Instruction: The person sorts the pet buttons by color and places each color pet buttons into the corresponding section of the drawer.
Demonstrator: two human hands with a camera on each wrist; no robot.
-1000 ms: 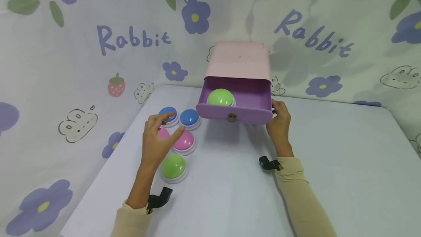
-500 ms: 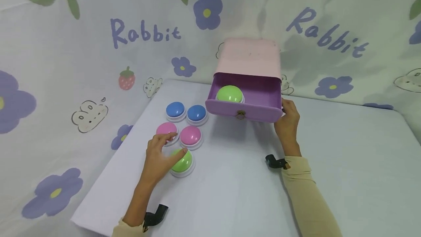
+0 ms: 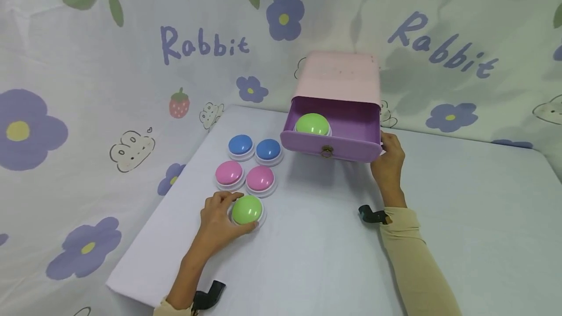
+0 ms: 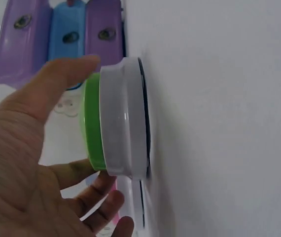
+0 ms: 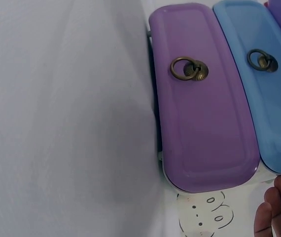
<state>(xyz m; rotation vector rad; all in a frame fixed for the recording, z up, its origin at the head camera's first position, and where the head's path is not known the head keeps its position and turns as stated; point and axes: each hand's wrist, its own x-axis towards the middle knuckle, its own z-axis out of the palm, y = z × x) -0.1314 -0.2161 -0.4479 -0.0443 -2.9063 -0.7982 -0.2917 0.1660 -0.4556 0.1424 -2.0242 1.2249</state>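
Observation:
My left hand (image 3: 219, 223) grips a green dome-topped buzzer button (image 3: 247, 209) with a white base, thumb on the near side and fingers on the far side. In the left wrist view the thumb lies at the upper edge of the white base (image 4: 123, 118). My right hand (image 3: 388, 162) is beside a small drawer cabinet (image 3: 338, 77), just below its pulled-out purple top drawer (image 3: 303, 142). In the right wrist view its thumb touches the edge of the blue middle drawer (image 5: 259, 89), the other fingers loosely bent alongside. Another green button (image 3: 312, 124) sits in the top drawer's left part.
Two blue buttons (image 3: 240, 145) and two pink buttons (image 3: 260, 178) stand in rows beyond the left hand on the white table (image 3: 316, 247). The purple bottom drawer (image 5: 204, 123) is closed. A printed cloth (image 3: 140, 72) hangs behind the cabinet.
My left hand has come back toward me from the blue and pink buttons and taken hold of the green one. The right hand stays at the cabinet; the head view has shifted.

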